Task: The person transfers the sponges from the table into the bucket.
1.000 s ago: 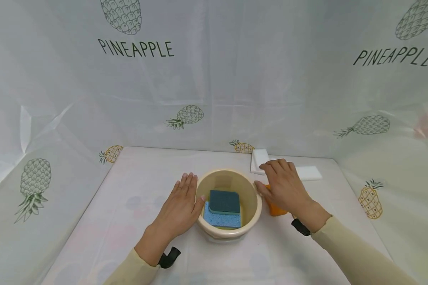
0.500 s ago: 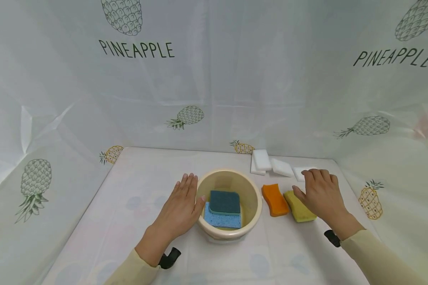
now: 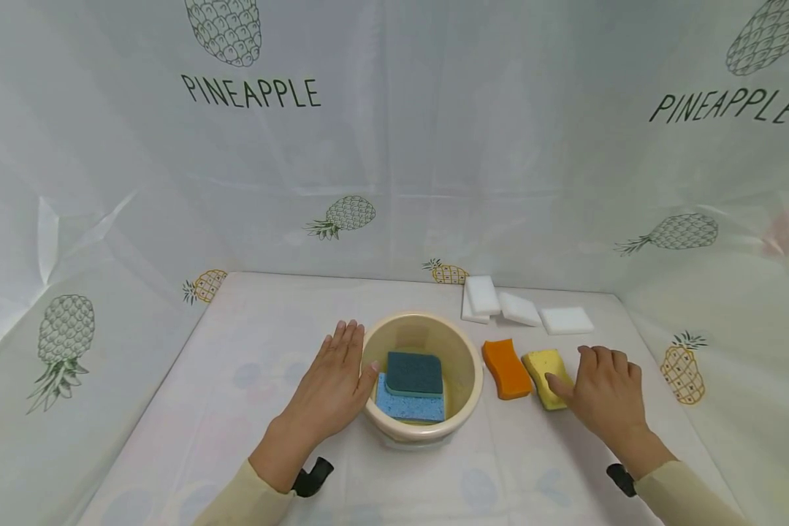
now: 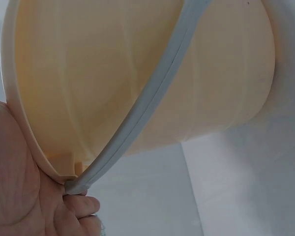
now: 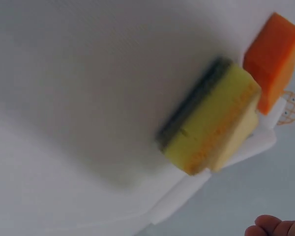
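A cream bucket (image 3: 471,398) stands upright in the middle of the table. Inside it a sponge with a dark green scouring top (image 3: 414,372) lies over a blue sponge (image 3: 410,409). My left hand (image 3: 326,387), fingers straight, rests against the bucket's left rim; the left wrist view shows the grey handle (image 4: 147,101) hanging down beside it. My right hand (image 3: 608,394) hovers just right of a yellow sponge (image 3: 544,371), fingers loosely bent and holding nothing. In the right wrist view that sponge has a dark scouring layer (image 5: 194,101) facing the table.
An orange sponge (image 3: 508,371) lies between the bucket and the yellow sponge. Behind them are several white sponge blocks (image 3: 483,294), one (image 3: 567,320) lying apart at the right. A pineapple-print sheet (image 3: 500,146) hangs at the back and sides.
My right hand has moved from the bucket's right rim rightward, then toward me, uncovering the orange and yellow sponges and the white blocks. The left hand stays at the rim.
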The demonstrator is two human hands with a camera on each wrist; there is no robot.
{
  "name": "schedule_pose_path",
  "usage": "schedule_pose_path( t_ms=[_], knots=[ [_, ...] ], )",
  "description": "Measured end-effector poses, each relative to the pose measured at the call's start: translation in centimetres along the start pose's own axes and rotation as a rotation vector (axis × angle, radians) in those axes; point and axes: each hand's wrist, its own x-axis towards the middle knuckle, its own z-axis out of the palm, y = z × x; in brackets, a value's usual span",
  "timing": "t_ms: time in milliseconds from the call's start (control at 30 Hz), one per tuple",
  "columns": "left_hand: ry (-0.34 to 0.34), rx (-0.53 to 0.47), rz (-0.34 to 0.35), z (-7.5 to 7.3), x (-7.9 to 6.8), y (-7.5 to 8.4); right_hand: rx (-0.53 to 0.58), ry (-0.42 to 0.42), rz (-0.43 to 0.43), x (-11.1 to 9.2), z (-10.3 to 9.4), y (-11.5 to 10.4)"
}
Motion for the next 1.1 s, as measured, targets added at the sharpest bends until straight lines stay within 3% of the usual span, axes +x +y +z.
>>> schedule_pose_path(
  t_ms=[300,767,1100],
  knots=[
    [-0.007,-0.002,-0.002,0.0,0.1,0.0,-0.018,-0.222,0.123,-2.3,0.7,-1.1],
    [0.023,-0.021,0.009,0.1,0.0,0.0,-0.029,-0.274,0.123,-3.0,1.5,-1.1],
    [0.032,-0.021,0.011,0.2,0.0,-0.1,0.008,-0.362,0.126,-3.2,1.0,1.2]
  ],
)
